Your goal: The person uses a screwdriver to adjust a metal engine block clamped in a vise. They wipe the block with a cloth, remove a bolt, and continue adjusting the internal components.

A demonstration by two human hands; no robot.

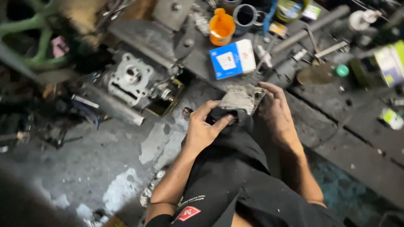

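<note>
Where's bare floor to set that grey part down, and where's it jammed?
Freest patch: stained concrete floor left of the left hand, below the engine cylinder block. A second bare strip lies right of the right hand. Crowded: top, around the blue-and-white box, orange cup and scattered tools.
</note>
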